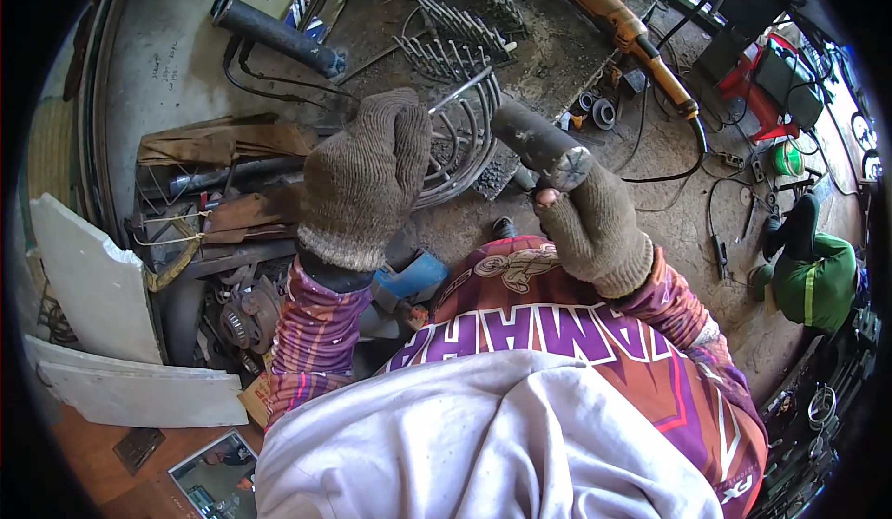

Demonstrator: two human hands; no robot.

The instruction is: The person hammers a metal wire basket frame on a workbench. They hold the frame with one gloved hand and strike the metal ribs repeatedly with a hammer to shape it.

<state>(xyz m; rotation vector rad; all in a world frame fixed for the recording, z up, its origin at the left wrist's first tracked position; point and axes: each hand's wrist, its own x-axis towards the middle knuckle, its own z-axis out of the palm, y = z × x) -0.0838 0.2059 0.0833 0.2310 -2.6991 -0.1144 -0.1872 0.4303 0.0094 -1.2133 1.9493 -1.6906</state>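
My left hand (367, 177), in a knitted brown-grey glove, is closed at the left end of a bundle of curved metal rods (469, 152). One light rod runs into its fingers, which face away from me. My right hand (599, 236), gloved alike with a bare fingertip showing, is wrapped around a thick dark metal cylinder (539, 143). The cylinder's scarred round end points toward me, and its far end reaches close to the curved rods. Part of the cylinder's underside is hidden by the glove.
On the dark worktable lie rows of short metal rods (455, 22), a dark pipe (279, 38) and an orange power tool (623, 26) with its cable. Pale broken boards (93, 273) stand at left. Rightward are a red plastic chair (753, 87) and a person in green (818, 282).
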